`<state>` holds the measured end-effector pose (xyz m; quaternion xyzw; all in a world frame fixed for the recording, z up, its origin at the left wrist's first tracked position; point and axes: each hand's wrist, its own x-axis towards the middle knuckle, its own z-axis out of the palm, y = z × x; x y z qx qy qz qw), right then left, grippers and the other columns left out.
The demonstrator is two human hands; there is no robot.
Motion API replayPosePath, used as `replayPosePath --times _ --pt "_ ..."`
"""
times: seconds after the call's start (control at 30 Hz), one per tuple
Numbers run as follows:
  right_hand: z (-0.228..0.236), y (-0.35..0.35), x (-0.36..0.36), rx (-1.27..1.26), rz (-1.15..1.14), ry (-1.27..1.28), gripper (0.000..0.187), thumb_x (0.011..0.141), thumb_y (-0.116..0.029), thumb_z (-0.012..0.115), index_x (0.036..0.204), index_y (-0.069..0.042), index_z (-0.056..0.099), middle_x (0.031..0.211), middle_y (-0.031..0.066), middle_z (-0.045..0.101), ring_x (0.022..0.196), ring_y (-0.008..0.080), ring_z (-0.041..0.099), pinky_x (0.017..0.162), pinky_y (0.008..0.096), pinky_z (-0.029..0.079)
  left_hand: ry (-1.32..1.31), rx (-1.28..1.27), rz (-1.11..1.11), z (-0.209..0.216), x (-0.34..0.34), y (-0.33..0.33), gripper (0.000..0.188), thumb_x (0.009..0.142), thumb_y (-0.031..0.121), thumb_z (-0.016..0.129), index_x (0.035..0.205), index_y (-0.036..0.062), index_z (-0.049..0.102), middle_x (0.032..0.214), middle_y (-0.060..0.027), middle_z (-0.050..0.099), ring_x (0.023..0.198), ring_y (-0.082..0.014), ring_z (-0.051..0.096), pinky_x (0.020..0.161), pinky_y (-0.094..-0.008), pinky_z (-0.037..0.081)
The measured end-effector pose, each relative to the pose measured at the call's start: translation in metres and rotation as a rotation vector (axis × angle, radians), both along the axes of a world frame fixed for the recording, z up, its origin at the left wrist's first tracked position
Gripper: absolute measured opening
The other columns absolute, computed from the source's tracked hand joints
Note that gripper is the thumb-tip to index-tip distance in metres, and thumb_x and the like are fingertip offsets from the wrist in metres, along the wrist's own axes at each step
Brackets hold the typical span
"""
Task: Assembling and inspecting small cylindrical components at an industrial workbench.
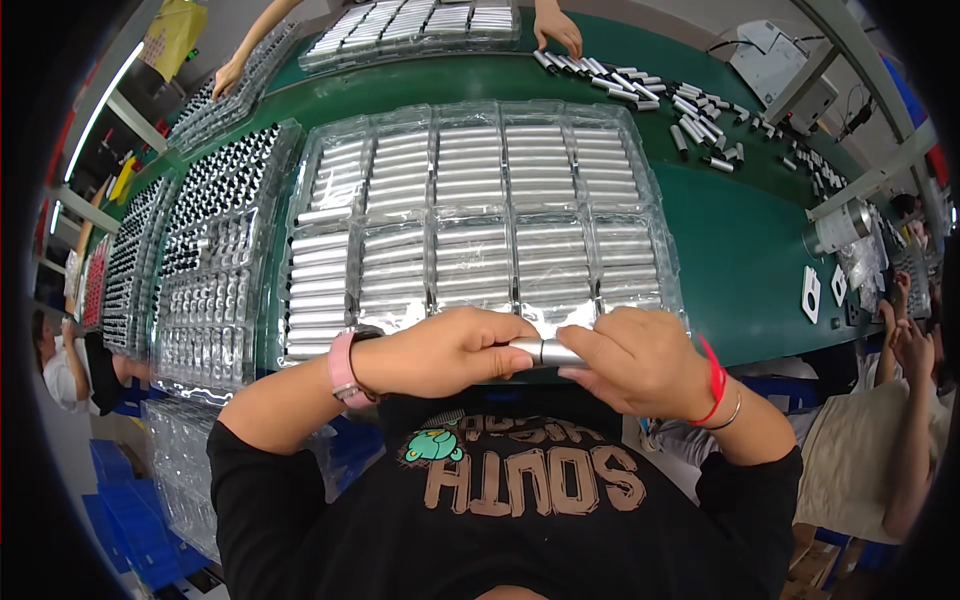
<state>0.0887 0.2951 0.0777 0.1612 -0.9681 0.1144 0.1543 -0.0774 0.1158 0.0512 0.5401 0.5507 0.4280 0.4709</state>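
A silver metallic tube [549, 352] with a dark seam across its middle lies sideways between my hands. My left hand [450, 350], below a pink watch strap, pinches its left end. Around the right end the fingers of my right hand [640, 362] are closed; they hide much of it. Both hands are just over the near edge of a large clear plastic tray [655, 195]. Rows of silver tubes [470, 250] lie flat in its compartments, some with black ends showing in the left column.
Clear trays [255, 340] of upright black and silver pieces stand on the left. Loose tubes [690, 120] are scattered over the green table [740, 240] at the far right. Another person's hands [558, 30] work across the table. White flat plates [811, 295] lie near the right edge.
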Motion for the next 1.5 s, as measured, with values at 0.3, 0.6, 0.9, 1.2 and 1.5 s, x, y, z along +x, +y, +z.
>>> replayPosePath --times 0.3,0.6,0.9,1.2,1.5 --pt "-0.029 -0.015 -0.004 -0.852 -0.125 -0.338 0.02 0.085 -0.009 0.062 0.102 0.001 0.062 0.068 0.0029 0.058 0.051 0.0135 0.044 0.047 0.0259 0.035 0.782 0.557 0.228 -0.018 0.007 -0.003 0.021 0.084 0.009 0.061 0.104 0.0024 0.059 0.084 -0.0068 0.057 0.076 -0.02 0.051 0.072 -0.03 0.043" --pt "-0.028 0.005 -0.006 -1.07 -0.402 -0.194 0.052 0.083 -0.004 0.06 0.132 -0.002 0.044 0.106 0.0091 0.053 0.082 0.0146 0.05 0.07 0.0251 0.044 1.361 0.371 0.499 0.009 -0.173 -0.04 0.019 0.076 0.011 0.065 0.094 0.0079 0.064 0.087 -0.0049 0.059 0.08 -0.0227 0.053 0.079 -0.0359 0.042" --pt "-0.029 0.07 -0.02 -0.915 -0.513 -0.013 0.023 0.086 -0.006 0.058 0.108 0.0 0.061 0.093 0.0046 0.057 0.072 0.011 0.05 0.064 0.0215 0.042 1.427 -0.245 0.483 -0.049 -0.263 -0.113 0.019 0.073 0.022 0.068 0.091 0.0211 0.072 0.098 -0.0073 0.046 0.092 -0.0269 0.045 0.082 -0.0401 0.037" --pt "-0.067 0.285 -0.113 -0.21 -0.777 0.15 0.023 0.079 -0.002 0.051 0.097 -0.001 0.065 0.094 0.0147 0.062 0.079 0.0323 0.059 0.075 0.0385 0.048 1.366 -0.067 0.566 -0.064 -0.191 -0.064 0.035 0.085 0.022 0.053 0.114 0.0029 0.059 0.123 -0.0151 0.048 0.113 -0.0336 0.043 0.103 -0.0461 0.029" --pt "-0.132 0.38 -0.234 0.282 -0.714 0.117 0.022 0.074 -0.008 0.054 0.093 -0.006 0.064 0.103 0.0172 0.061 0.096 0.0357 0.055 0.08 0.0431 0.047 1.311 -0.099 0.622 -0.063 -0.167 -0.06 0.043 0.09 0.028 0.042 0.124 0.0011 0.047 0.126 -0.0176 0.048 0.115 -0.0346 0.044 0.106 -0.0465 0.027"
